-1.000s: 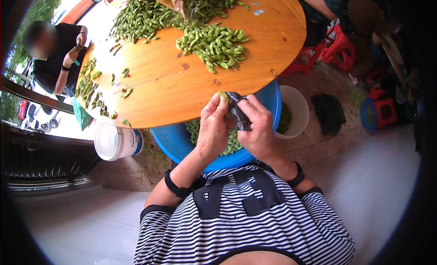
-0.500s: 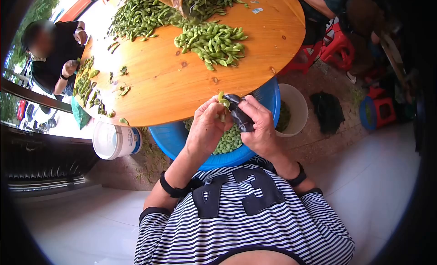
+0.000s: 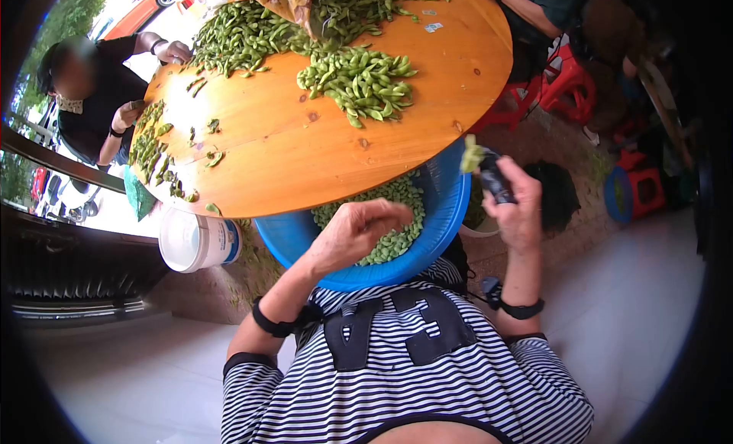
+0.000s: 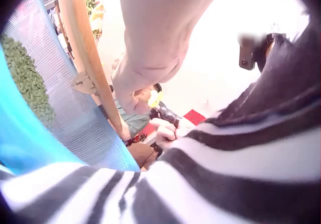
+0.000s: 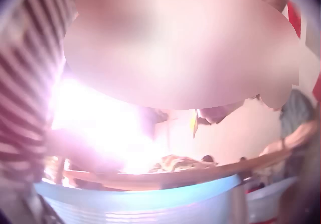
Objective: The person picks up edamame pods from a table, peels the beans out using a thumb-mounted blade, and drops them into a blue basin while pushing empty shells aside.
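Note:
Above the blue basin (image 3: pixel 366 277), the left hand (image 3: pixel 355 230) hangs with loosely bent fingers and nothing visible in them. Shelled green beans (image 3: pixel 393 249) lie inside the basin. To the right, past the basin's rim, the right hand (image 3: pixel 519 207) grips a glossy black object (image 3: pixel 496 178), with a pale green pod (image 3: pixel 472 154) at its far end. The left wrist view shows the right hand (image 4: pixel 168 133) with the black object (image 4: pixel 166 115). In the right wrist view a yellow-green pod (image 5: pixel 194 123) hangs by a dark shape; most of that hand is blurred out.
A round wooden table (image 3: pixel 263 165) overhangs the basin, bearing a near pile of green pods (image 3: pixel 359 81), a larger pile behind and scattered pods at left. White buckets (image 3: pixel 187 242) stand beside the basin. Another person (image 3: pixel 99 93) sits at the left; red stools (image 3: pixel 569 85) stand at right.
The hands have parted. The right hand moved right with the black object and pod, off the basin; the left hand stayed over the basin, lower. The seated person's one arm reaches onto the table.

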Motion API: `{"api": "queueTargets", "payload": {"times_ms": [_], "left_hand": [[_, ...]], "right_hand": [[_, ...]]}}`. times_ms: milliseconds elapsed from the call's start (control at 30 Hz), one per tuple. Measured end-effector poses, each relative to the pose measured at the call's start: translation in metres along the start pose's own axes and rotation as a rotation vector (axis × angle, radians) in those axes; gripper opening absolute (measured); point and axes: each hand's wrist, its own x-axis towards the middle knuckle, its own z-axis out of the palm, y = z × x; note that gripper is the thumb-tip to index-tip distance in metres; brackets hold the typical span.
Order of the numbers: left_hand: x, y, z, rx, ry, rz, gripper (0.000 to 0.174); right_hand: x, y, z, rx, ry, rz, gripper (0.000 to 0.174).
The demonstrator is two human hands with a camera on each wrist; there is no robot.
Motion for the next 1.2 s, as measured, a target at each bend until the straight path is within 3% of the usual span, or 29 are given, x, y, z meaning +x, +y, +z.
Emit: {"api": "queueTargets", "payload": {"times_ms": [33,67,100,167,233,300,333,433,567,633,733,867,933,1000,1133,1200], "left_hand": [[-0.001,0.007,-0.004,0.342,-0.138,0.077,0.021],[0.003,0.021,-0.01,0.496,-0.182,0.099,0.018],[0.009,0.026,-0.015,0.572,-0.118,0.182,0.021],[0.034,0.039,-0.029,0.814,0.06,0.359,0.026],[0.074,0.039,-0.043,1.063,0.348,0.432,0.036],[0.112,0.027,-0.064,1.343,0.416,0.528,0.044],[0.12,0.026,-0.068,1.372,0.343,0.433,0.048],[0.117,0.011,-0.068,1.468,0.193,0.371,0.049],[0.072,0.006,-0.07,1.483,0.121,0.395,0.052],[0.052,0.01,-0.07,1.443,0.149,0.38,0.048],[0.037,0.009,-0.077,1.253,0.354,0.466,0.031],[0.041,0.019,-0.073,1.178,0.331,0.426,0.023],[0.048,0.02,-0.06,1.133,0.409,0.361,0.014],[0.055,0.018,-0.058,1.226,0.363,0.362,0.014],[0.066,0.019,-0.059,1.303,0.24,0.299,0.013],[0.068,0.02,-0.055,1.224,0.31,0.332,0.013]], "right_hand": [[0.002,0.008,-0.018,-0.212,0.048,-0.068,0.027],[0.001,0.018,-0.032,-0.457,0.091,-0.083,0.026],[-0.001,0.028,-0.044,-0.7,0.135,-0.099,0.025],[-0.004,0.031,-0.054,-0.753,0.131,-0.061,0.027],[-0.006,0.019,-0.055,-0.59,0.088,0.112,0.027],[-0.006,0.022,-0.049,-0.545,0.08,0.109,0.035],[-0.006,0.025,-0.046,-0.539,0.084,0.095,0.036],[-0.004,0.027,-0.044,-0.534,0.08,0.084,0.038],[-0.006,0.03,-0.043,-0.543,0.057,0.072,0.038],[-0.006,0.027,-0.041,-0.526,0.043,0.052,0.038],[-0.005,0.021,-0.032,-0.505,0.009,0.034,0.037],[-0.002,0.012,-0.014,-0.481,-0.019,-0.07,0.04],[0.002,0.006,-0.007,-0.451,-0.039,-0.105,0.04],[0.004,0.004,0.0,-0.425,-0.053,-0.168,0.041],[0.003,-0.009,0.006,-0.36,-0.132,-0.128,0.04],[0.003,-0.009,0.013,-0.294,-0.136,-0.145,0.039]]}}
